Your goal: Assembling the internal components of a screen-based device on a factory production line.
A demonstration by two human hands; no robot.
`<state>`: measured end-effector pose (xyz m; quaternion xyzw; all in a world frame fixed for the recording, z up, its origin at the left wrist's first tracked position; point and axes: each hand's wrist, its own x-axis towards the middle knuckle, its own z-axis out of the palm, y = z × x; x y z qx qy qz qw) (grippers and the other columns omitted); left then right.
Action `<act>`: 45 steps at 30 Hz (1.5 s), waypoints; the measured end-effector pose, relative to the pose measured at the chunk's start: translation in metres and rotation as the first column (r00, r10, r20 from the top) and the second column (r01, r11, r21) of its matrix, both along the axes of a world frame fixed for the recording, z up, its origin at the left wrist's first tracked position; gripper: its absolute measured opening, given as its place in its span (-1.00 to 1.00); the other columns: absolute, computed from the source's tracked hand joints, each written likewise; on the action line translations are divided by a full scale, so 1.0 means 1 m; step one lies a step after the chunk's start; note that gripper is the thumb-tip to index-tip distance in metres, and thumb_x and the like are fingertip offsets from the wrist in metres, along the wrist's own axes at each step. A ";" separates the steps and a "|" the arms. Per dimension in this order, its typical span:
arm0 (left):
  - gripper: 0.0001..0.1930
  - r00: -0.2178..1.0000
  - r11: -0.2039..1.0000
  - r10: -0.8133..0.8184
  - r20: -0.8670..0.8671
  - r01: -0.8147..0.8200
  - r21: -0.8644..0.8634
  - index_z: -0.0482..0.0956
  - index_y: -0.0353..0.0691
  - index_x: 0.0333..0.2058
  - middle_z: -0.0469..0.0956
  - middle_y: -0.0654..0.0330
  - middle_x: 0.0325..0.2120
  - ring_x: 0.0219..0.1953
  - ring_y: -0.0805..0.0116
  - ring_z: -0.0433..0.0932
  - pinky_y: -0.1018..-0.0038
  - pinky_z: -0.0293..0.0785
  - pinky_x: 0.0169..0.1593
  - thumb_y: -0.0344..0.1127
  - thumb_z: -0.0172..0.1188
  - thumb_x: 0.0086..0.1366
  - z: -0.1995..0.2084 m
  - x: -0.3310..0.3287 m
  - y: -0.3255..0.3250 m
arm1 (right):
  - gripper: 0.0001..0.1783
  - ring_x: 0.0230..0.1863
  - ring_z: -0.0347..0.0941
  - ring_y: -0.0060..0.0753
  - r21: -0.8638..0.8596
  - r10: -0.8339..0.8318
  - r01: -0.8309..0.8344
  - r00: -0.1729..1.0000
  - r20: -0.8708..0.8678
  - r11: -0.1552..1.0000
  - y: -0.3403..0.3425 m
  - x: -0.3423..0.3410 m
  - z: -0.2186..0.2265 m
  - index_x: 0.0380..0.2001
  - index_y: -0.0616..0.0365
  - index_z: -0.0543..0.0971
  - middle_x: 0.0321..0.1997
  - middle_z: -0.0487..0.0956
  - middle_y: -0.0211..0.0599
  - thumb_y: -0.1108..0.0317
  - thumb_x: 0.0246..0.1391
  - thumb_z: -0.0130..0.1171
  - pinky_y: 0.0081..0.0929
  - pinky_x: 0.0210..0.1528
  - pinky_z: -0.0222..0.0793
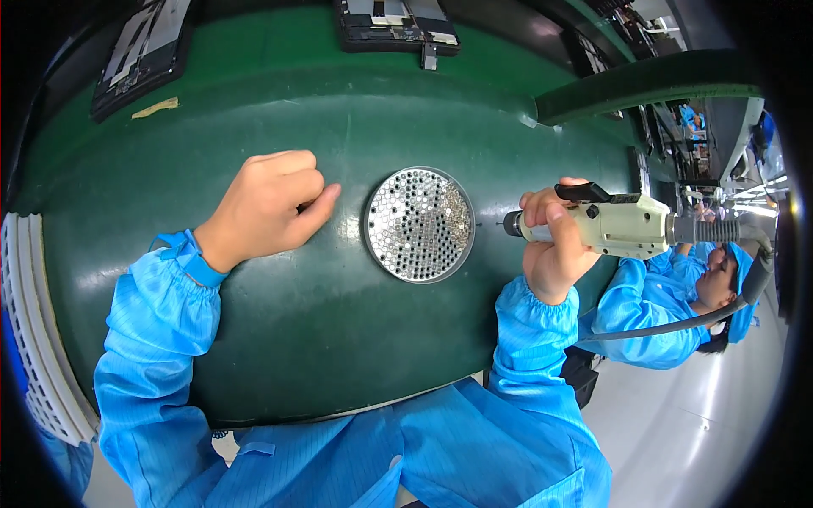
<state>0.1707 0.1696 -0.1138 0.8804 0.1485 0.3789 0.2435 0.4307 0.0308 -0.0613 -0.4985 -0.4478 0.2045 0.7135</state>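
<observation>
My right hand (pixel 559 233) is wrapped round a pale electric screwdriver (pixel 631 227) with a black lever. The tool lies level, its bit pointing left toward a round metal dish (pixel 370 241) in the middle of the table, with a small gap between them. Many small screws (pixel 453 216) lie in the dish, heaped at its right side over a perforated plate. To the left of the dish, my left hand (pixel 275 199) is curled into a loose fist, thumb stretched out. Nothing shows in it, and a blue strap (pixel 201 261) circles the wrist.
Opened flat electronic devices (pixel 398 25) lie at the back, another device (pixel 140 55) at the far left near a yellowish scrap (pixel 155 108). A green bar (pixel 652 85) juts in at the back right. A cable (pixel 669 326) trails from the screwdriver. A co-worker (pixel 652 309) sits at right.
</observation>
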 end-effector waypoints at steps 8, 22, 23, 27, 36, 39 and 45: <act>-0.76 0.995 0.997 0.069 -0.067 -0.067 0.033 0.33 -0.29 -0.66 0.30 0.12 -0.65 -0.58 0.17 0.36 0.33 0.27 -0.52 -0.57 0.27 -0.04 0.007 0.005 0.002 | -0.67 -0.56 0.33 -0.41 -0.049 -0.059 0.060 0.998 0.024 0.997 -0.003 0.000 0.005 -0.13 0.33 0.39 -0.56 0.43 -0.26 0.53 -0.04 0.06 -0.26 -0.34 0.35; -0.41 0.841 0.914 0.389 -0.376 -0.301 0.273 0.43 -0.23 0.02 0.29 -0.09 0.09 0.13 -0.03 0.32 0.26 0.37 0.11 -0.10 0.34 0.04 0.020 0.083 0.135 | -0.64 -0.50 0.41 -0.47 -0.081 -0.100 0.102 0.995 0.026 0.992 -0.002 0.013 -0.008 -0.17 0.35 0.38 -0.53 0.46 -0.29 0.62 -0.14 0.06 -0.50 -0.41 0.37; -0.37 0.825 0.922 0.371 -0.427 -0.272 0.276 0.42 -0.23 0.04 0.28 -0.10 0.11 0.15 -0.03 0.30 0.26 0.37 0.13 -0.08 0.36 0.01 0.019 0.085 0.140 | -0.65 -0.50 0.41 -0.48 -0.081 -0.098 0.100 0.995 0.034 0.992 -0.003 0.015 -0.009 -0.18 0.35 0.38 -0.54 0.46 -0.30 0.62 -0.14 0.07 -0.51 -0.41 0.37; -0.28 0.771 0.952 0.301 -0.561 -0.213 0.218 0.39 -0.20 0.08 0.27 -0.06 0.13 0.14 -0.04 0.32 0.26 0.35 0.14 -0.07 0.41 -0.07 0.031 0.083 0.160 | -0.64 -0.49 0.39 -0.54 -0.087 -0.101 0.097 0.994 -0.036 0.991 -0.003 0.014 -0.003 -0.17 0.32 0.40 -0.53 0.46 -0.33 0.66 -0.14 0.11 -0.55 -0.42 0.34; -0.37 0.670 0.814 0.556 -0.492 -0.317 0.487 0.34 -0.08 0.04 0.38 0.11 0.02 0.05 0.01 0.39 0.11 0.50 -0.10 -0.52 0.19 -0.11 0.036 0.082 0.141 | -0.61 -0.48 0.39 -0.56 -0.133 -0.096 0.089 0.994 -0.051 0.987 -0.006 0.015 0.002 -0.16 0.29 0.40 -0.48 0.47 -0.34 0.65 -0.17 0.10 -0.58 -0.43 0.36; -0.41 0.697 0.761 0.601 -0.392 -0.350 0.546 0.36 -0.08 0.01 0.40 0.14 0.00 0.03 0.05 0.41 0.13 0.50 -0.15 -0.59 0.12 -0.09 0.032 0.064 0.129 | -0.61 -0.48 0.40 -0.55 -0.112 -0.100 0.092 0.993 -0.065 0.989 -0.002 0.017 -0.003 -0.16 0.30 0.40 -0.47 0.47 -0.34 0.66 -0.17 0.09 -0.57 -0.44 0.37; -0.43 0.718 0.754 0.604 -0.345 -0.375 0.540 0.40 -0.14 0.01 0.42 0.13 0.01 0.06 0.04 0.41 0.19 0.47 -0.08 -0.60 0.09 -0.08 0.060 -0.002 0.049 | -0.64 -0.48 0.45 -0.47 -0.046 -0.088 0.086 0.995 -0.046 0.995 -0.004 0.014 -0.005 -0.17 0.36 0.39 -0.47 0.47 -0.30 0.65 -0.14 0.08 -0.54 -0.44 0.40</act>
